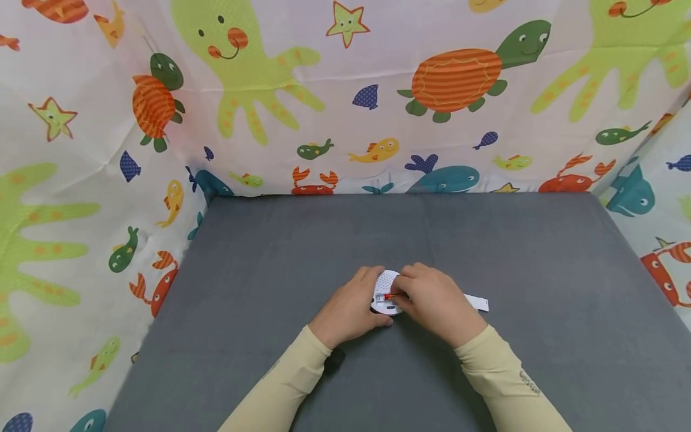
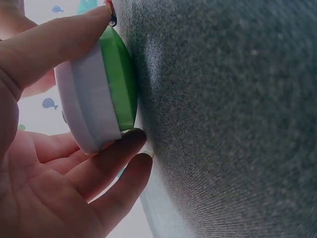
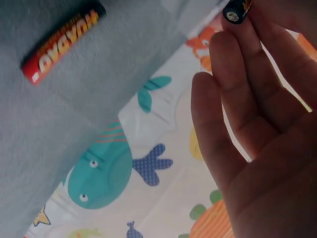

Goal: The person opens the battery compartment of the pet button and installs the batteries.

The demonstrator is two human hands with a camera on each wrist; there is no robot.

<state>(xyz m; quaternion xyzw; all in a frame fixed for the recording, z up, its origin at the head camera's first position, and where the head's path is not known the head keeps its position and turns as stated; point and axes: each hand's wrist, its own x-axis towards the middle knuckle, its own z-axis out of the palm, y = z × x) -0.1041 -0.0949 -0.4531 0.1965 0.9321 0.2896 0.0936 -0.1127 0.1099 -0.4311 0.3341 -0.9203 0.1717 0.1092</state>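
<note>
A round white device (image 1: 385,279) with small holes sits low over the grey table, an opened slot in its upper face. My left hand (image 1: 349,309) grips it by the rim, thumb on the near side and fingers on the far side. In the left wrist view its green base (image 2: 121,79) shows against the grey cloth. My right hand (image 1: 437,300) pinches a battery (image 1: 390,296) at the slot; the battery's dark end (image 3: 234,16) also appears in the right wrist view. Another red and black battery (image 3: 62,42) lies on the cloth near my right hand.
A flat white strip (image 1: 478,303) lies just right of my right hand. The grey table (image 1: 302,234) has a back edge against a fabric wall (image 1: 378,156) printed with sea animals, and more of this fabric rises at both sides.
</note>
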